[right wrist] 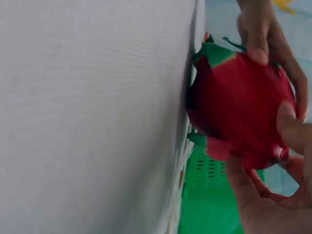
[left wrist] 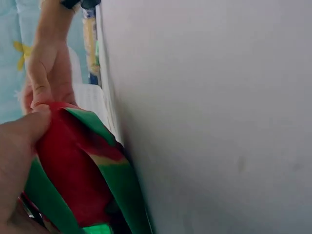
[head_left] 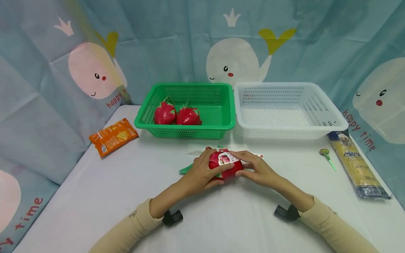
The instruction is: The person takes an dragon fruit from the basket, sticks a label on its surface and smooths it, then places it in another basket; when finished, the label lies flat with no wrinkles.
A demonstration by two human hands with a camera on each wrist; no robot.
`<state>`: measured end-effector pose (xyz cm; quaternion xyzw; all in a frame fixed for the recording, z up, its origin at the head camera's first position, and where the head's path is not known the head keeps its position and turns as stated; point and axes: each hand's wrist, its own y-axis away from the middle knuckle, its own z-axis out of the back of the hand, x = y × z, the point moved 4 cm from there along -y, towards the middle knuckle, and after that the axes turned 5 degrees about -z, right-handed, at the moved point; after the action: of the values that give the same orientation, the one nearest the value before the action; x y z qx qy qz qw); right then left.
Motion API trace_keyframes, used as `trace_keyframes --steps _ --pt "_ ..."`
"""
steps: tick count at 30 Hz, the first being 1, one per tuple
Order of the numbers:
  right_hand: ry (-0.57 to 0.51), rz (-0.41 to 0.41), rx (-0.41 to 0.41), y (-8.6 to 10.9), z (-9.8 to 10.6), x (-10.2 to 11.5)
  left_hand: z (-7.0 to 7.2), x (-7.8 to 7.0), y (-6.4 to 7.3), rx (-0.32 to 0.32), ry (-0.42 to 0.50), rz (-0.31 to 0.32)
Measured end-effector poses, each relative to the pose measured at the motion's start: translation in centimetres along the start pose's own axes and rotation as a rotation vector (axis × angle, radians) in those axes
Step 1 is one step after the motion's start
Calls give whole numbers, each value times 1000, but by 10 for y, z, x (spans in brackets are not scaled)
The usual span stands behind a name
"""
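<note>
A shiny red dragon fruit [head_left: 228,173] with green leaf tips is between both hands above the white table. A white label [head_left: 225,158] printed with a fruit picture lies across its upper side. My left hand [head_left: 202,170] grips its left side, fingers over the top and thumb low in front. From the right, my right hand [head_left: 259,170] holds the other end between thumb and fingers. In the left wrist view, green-edged folds of the dragon fruit [left wrist: 73,170] show close up; the right wrist view shows its smooth red side [right wrist: 239,102].
Two more dragon fruits [head_left: 188,116] lie in a green basket [head_left: 185,131]. Beside it stands a white basket [head_left: 288,133]. An orange snack packet [head_left: 114,137] is at left; a lollipop [head_left: 327,158] and a long yellow packet [head_left: 359,163] lie at right. Partly hidden flat things sit behind the hands.
</note>
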<state>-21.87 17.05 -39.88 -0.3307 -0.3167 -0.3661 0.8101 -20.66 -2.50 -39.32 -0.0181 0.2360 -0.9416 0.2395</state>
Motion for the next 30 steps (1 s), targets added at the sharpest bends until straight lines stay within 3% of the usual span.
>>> trace_keyframes --steps 4,6,12,15,24,27,30 --pt "-21 -49 -43 2 0 -2 0 1 2 -40 73 51" --pt "-17 -25 -96 3 2 -2 -1 3 3 -60 117 95" --pt "250 213 -237 5 4 10 1 7 3 -45 154 167" --pt "347 308 -242 6 3 16 1 7 3 -32 139 155" --pt "518 400 -176 8 -4 23 1 7 10 -35 115 48" --pt "502 435 -168 8 -4 26 3 9 14 -55 144 22" --pt "407 457 -152 7 -3 27 3 10 17 -77 162 2"
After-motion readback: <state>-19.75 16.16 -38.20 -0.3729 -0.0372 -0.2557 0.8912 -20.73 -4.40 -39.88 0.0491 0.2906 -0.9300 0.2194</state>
